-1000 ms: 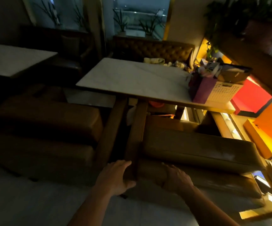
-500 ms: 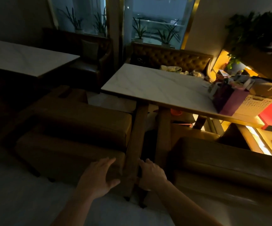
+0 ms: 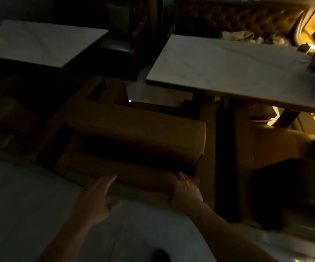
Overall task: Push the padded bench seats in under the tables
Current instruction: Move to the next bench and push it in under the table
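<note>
A brown padded bench seat (image 3: 134, 133) stands in the middle of the dim head view, in the gap between two white marble tables. Its near edge lies just under my hands. My left hand (image 3: 96, 201) hovers flat with fingers spread at the bench's near left side. My right hand (image 3: 185, 190) rests on the bench's near right corner, fingers bent over the edge. A second padded bench (image 3: 277, 148) sits to the right, partly under the right table (image 3: 228, 72). The left table (image 3: 39, 42) is at the upper left.
Wooden legs (image 3: 209, 148) rise between the two benches. A tufted sofa (image 3: 238, 17) backs the right table, which carries clutter at its far right. A dark armchair (image 3: 119, 46) stands between the tables at the back. Pale floor (image 3: 20, 205) spreads at the lower left.
The view has swung left and down. Both hands have moved from the right bench and the wooden legs over to the near edge of the middle bench.
</note>
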Tool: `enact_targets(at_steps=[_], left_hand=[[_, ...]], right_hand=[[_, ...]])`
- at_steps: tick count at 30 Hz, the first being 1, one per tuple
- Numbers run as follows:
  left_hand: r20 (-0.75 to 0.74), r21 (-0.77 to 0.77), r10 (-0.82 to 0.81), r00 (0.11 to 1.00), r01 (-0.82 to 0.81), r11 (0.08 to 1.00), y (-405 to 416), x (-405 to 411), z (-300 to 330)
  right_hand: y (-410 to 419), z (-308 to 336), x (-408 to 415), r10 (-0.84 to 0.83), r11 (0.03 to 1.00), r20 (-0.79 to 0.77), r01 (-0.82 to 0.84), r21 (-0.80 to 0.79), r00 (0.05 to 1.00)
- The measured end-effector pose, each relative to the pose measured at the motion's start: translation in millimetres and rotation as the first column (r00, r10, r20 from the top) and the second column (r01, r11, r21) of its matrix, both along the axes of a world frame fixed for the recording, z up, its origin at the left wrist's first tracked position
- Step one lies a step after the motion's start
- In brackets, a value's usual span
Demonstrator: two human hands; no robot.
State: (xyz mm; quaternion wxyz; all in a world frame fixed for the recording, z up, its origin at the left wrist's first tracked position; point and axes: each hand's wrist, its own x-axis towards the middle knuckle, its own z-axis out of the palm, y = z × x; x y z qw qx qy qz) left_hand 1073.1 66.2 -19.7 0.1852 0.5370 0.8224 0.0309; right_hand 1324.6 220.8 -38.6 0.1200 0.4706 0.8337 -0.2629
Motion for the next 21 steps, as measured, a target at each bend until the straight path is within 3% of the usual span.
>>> enact_targets(at_steps=[6,13,21], left_hand=[[-0.068,-0.033,-0.078,0.995,0.076,0.997,30.0,-57.8,-10.4],[0.054,-0.101,-0.228,0.972,0.232,0.967,68.7,-102.3,-39.0],[0.016,-0.093,-0.397,0.918,0.397,0.913,91.1,-160.4,-84.6]], right_hand=[[7.1,-12.0,-35.3,-0.070,0.997,0.014,0.070,-0.009,0.997],[4.6,-32.6,-81.4,-0.142,0.990,0.105,0.139,0.040,0.984],[-0.3,-60.8,-130.0,-0.206,0.978,0.160,0.199,0.054,0.965]])
